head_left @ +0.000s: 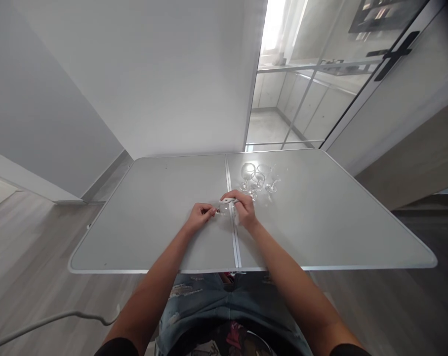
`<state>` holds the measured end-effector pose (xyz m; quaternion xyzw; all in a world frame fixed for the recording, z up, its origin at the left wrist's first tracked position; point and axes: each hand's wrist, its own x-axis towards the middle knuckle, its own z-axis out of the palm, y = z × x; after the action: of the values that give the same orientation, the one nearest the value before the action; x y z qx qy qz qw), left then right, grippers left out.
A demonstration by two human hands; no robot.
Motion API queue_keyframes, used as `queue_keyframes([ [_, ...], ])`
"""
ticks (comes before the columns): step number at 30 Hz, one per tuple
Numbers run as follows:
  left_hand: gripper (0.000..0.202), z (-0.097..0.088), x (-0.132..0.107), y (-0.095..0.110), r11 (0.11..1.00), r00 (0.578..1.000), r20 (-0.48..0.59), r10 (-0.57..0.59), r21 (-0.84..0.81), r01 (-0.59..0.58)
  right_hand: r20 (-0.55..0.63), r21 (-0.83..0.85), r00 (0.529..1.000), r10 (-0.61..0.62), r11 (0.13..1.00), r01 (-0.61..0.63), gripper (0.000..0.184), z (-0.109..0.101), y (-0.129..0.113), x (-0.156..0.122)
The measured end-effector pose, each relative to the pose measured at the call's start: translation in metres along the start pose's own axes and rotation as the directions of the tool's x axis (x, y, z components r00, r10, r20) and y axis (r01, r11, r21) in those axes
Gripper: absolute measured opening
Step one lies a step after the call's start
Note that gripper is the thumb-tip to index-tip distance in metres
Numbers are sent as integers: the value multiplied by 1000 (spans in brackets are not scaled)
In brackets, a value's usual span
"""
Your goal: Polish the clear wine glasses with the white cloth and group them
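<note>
My left hand [201,215] and my right hand [243,208] meet over the middle seam of a grey folding table [153,217]. Between them they hold a small clear glass [224,206]. The left fingers pinch its stem or base from the left. The right fingers are curled over its bowl, pressing something small and white, perhaps a cloth, against it. Just beyond my right hand, three clear stemmed glasses [257,179] stand upright in a tight group on the table.
A white wall stands behind the table, with a glass door [305,89] at the back right. A wooden floor [27,267] surrounds the table. A grey cable [49,321] runs along the floor at the lower left. My knees in ripped jeans sit under the near edge.
</note>
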<state>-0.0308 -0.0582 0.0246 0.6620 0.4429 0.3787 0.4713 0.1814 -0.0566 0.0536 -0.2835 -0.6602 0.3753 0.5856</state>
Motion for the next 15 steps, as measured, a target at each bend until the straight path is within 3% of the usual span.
queue_keyframes([
  [4, 53, 0, 0, 1, 1000, 1000, -22, 4, 25, -4, 195, -372, 936, -292, 862, 346, 31, -2, 5, -1],
  [9, 54, 0, 2, 2, 998, 999, -39, 17, 65, -15, 405, -478, 837, -369, 695, 537, 23, 3, 5, -3],
  [11, 54, 0, 2, 3, 997, 999, -42, 23, 71, -20, 433, -446, 832, -348, 719, 533, 22, 5, 4, -4],
  [12, 54, 0, 2, 3, 997, 999, -42, 28, 74, -25, 413, -422, 852, -323, 761, 493, 23, 5, 4, -4],
  [15, 53, 1, 1, 4, 994, 998, -26, 58, 94, -55, 253, -290, 960, -122, 937, 196, 30, 2, 5, -1],
])
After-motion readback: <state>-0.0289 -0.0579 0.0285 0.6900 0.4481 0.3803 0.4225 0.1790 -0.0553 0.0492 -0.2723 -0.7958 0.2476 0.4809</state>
